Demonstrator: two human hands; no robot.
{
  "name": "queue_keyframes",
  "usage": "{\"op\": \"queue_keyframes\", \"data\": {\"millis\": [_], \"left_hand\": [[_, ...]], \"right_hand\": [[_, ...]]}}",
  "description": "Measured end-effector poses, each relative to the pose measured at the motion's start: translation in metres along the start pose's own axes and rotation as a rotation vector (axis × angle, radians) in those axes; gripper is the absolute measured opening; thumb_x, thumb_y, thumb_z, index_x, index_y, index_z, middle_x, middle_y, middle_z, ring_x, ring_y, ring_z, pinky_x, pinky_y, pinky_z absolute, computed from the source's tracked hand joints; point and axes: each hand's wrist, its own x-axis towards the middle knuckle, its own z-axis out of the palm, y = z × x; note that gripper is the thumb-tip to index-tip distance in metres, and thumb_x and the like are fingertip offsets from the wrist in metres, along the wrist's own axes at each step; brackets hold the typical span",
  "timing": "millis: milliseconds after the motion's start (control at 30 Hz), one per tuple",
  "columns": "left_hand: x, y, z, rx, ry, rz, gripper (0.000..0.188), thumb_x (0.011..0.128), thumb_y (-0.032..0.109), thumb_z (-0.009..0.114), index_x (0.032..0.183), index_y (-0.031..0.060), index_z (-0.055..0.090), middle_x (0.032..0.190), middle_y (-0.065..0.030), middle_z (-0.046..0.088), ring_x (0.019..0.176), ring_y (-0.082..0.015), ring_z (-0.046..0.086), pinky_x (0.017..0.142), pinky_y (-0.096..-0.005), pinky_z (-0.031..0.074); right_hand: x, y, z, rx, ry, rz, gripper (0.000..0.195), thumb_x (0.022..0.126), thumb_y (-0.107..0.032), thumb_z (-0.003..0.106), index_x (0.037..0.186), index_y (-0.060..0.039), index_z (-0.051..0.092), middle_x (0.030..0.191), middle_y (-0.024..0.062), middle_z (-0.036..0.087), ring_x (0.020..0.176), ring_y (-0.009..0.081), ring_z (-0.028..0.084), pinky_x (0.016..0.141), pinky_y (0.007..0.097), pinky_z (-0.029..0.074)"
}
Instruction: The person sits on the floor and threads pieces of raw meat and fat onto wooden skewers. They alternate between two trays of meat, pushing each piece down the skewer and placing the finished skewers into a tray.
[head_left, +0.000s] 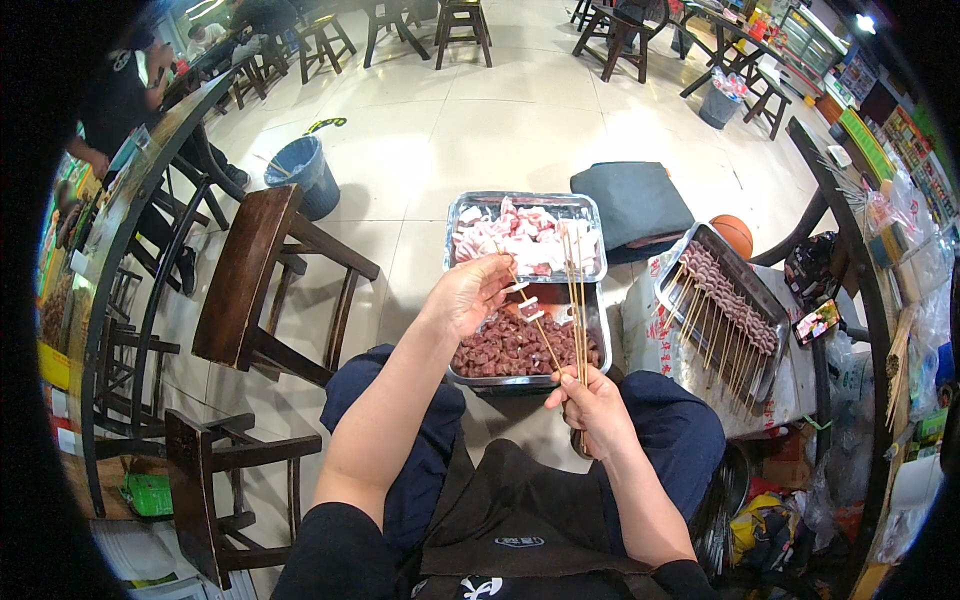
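My right hand (592, 409) grips a bundle of bare bamboo skewers (576, 307) together with one threaded skewer (551, 349) that slants up to the left. On that skewer sit a red meat cube (529, 307) and pale pieces of fat. My left hand (476, 292) has its fingers closed around the skewer's upper end; whether a piece of food is between them is hidden. Beneath both hands is a metal tray (606, 352) of diced red meat (499, 349). A second metal tray (448, 251) behind it holds white and pink fatty pieces (517, 229).
At right, a tray (780, 352) of threaded skewers rests on a white box (637, 337), beside a phone (817, 322). A dark padded seat (634, 202) and basketball (731, 236) lie beyond. Wooden stools (247, 277) and a bin (304, 176) stand left; a person (116, 97) is farther off.
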Motion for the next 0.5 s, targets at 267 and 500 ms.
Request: {"op": "queue_keyframes", "data": {"millis": [267, 500], "left_hand": [[-0.007, -0.008, 0.013, 0.139, 0.085, -0.168, 0.026, 0.088, 0.034, 0.062, 0.097, 0.0104, 0.062, 0.098, -0.0033, 0.063, 0.094, -0.0165, 0.057, 0.087, -0.0332, 0.041], [0.000, -0.020, 0.016, 0.025, -0.160, -0.239, 0.022, 0.086, 0.018, 0.065, 0.106, 0.0099, 0.062, 0.101, -0.0022, 0.063, 0.093, -0.0141, 0.055, 0.085, -0.0309, 0.043]], "right_hand": [[0.011, 0.000, -0.005, -0.010, 0.060, -0.070, 0.009, 0.095, -0.012, 0.049, 0.099, -0.0059, 0.053, 0.070, 0.0065, 0.062, 0.041, 0.0004, 0.028, 0.038, 0.0164, 0.021], [0.018, -0.001, -0.007, -0.030, 0.049, -0.051, 0.009, 0.096, -0.013, 0.048, 0.100, -0.0063, 0.053, 0.072, 0.0058, 0.063, 0.042, 0.0002, 0.029, 0.039, 0.0165, 0.022]]}}
